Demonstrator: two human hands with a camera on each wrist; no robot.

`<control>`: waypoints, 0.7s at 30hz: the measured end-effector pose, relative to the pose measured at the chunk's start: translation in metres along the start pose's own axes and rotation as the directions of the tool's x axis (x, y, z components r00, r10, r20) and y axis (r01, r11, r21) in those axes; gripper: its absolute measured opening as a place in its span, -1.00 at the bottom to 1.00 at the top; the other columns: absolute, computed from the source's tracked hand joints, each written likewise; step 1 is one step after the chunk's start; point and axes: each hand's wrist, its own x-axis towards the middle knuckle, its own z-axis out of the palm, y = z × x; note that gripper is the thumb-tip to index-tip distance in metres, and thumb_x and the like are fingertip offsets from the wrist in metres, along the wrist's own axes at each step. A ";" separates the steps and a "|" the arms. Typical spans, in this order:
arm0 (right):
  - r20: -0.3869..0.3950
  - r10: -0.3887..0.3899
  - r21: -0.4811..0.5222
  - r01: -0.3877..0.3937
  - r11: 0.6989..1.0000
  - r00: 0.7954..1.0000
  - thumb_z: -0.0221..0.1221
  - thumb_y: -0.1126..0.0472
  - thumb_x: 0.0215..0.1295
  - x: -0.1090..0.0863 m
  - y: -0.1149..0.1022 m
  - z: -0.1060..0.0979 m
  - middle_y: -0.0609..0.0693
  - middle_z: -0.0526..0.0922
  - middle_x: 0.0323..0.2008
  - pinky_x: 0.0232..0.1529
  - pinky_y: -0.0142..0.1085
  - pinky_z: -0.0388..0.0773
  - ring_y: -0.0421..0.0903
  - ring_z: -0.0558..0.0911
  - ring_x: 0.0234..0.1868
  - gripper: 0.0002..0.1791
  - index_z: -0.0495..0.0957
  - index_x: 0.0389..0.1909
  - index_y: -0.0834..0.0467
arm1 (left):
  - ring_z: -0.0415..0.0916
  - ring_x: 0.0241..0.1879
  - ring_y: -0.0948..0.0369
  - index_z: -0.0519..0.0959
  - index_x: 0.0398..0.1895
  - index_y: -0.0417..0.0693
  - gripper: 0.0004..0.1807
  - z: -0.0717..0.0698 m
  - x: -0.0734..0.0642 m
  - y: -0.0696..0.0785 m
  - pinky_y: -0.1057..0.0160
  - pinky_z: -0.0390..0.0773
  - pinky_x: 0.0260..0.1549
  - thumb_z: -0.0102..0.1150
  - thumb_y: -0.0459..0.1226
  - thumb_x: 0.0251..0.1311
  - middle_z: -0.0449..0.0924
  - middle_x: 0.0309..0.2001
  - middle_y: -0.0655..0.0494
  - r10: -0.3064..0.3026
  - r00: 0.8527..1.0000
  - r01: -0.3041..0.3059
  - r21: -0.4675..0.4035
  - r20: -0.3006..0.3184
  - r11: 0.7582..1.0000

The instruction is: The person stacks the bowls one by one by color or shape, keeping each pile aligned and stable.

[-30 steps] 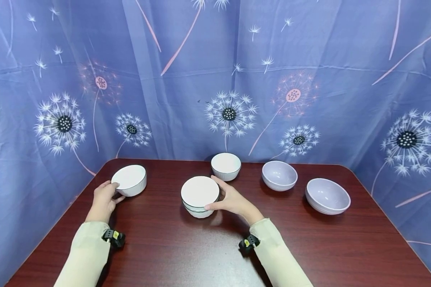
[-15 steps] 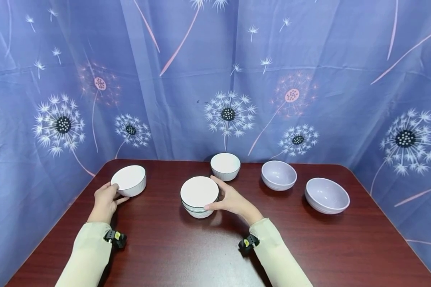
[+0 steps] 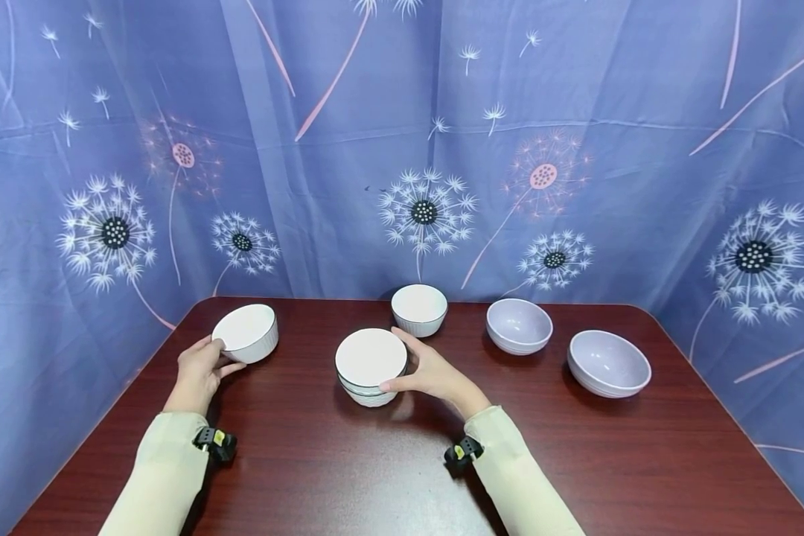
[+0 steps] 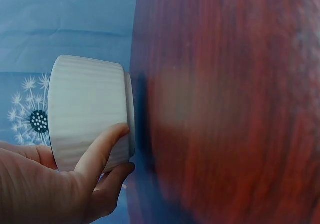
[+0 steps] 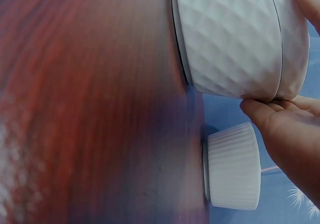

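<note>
Head view: bright, even light; white glare on the table [image 3: 412, 499] at bottom centre; soft shadow beside the right sleeve [image 3: 519, 476]. Left wrist view: dimmer, hazy; table grain smeared, ribbed bowl [image 4: 90, 108] clearer. Right wrist view: dim; table blurred, pale glare lower left.

No readable text or labels anywhere.

The left hand [image 3: 197, 374] has moved its white bowl [image 3: 246, 335] a tiny bit to the right, so the bowl is now closer to the stacked bowls [image 3: 371, 359] and looks a little higher, lifted or pushed back, I cannot tell which.
</note>
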 end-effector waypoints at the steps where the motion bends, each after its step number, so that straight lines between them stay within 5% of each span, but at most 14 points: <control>1: -0.001 -0.003 0.000 0.003 1.000 1.000 0.43 0.31 0.00 0.000 0.000 0.000 0.21 0.21 0.38 0.27 -0.02 0.36 0.04 0.40 0.26 0.12 -0.08 0.50 0.23 | 0.54 -0.47 0.30 0.14 0.35 -0.36 -0.36 0.001 0.000 0.001 0.00 0.65 -0.24 -0.26 -0.55 0.09 0.45 -0.32 0.08 0.001 1.000 -0.001 -0.002 0.003 1.000; 4: 0.001 -0.010 -0.006 0.010 1.000 1.000 0.42 0.32 -0.01 0.000 0.001 0.000 0.22 0.23 0.37 0.26 -0.04 0.38 0.04 0.41 0.25 0.11 -0.07 0.50 0.23 | 0.54 -0.47 0.32 0.10 0.40 -0.36 -0.32 0.003 -0.002 0.002 0.03 0.66 -0.26 -0.28 -0.54 0.10 0.45 -0.09 -0.13 0.012 1.000 -0.012 0.007 0.019 1.000; 8: 0.002 -0.008 -0.018 0.008 1.000 1.000 0.43 0.32 -0.01 0.001 0.001 -0.001 0.20 0.24 0.37 0.24 -0.07 0.40 0.03 0.42 0.24 0.11 -0.06 0.50 0.22 | 0.52 -0.47 0.36 -0.04 0.47 -0.33 -0.25 0.007 -0.003 0.003 0.06 0.66 -0.24 -0.30 -0.52 0.11 0.07 0.32 -0.30 0.026 0.999 -0.028 0.036 0.046 0.999; 21: -0.003 0.009 -0.019 -0.009 1.000 1.000 0.42 0.31 0.01 0.000 0.000 -0.001 0.19 0.22 0.39 0.24 -0.20 0.41 0.01 0.38 0.28 0.10 -0.07 0.50 0.22 | 0.57 -0.44 0.32 0.07 0.45 -0.34 -0.34 0.020 -0.015 0.008 0.05 0.67 -0.24 -0.27 -0.51 0.20 0.21 0.25 -0.28 0.062 0.991 -0.072 0.089 0.116 0.993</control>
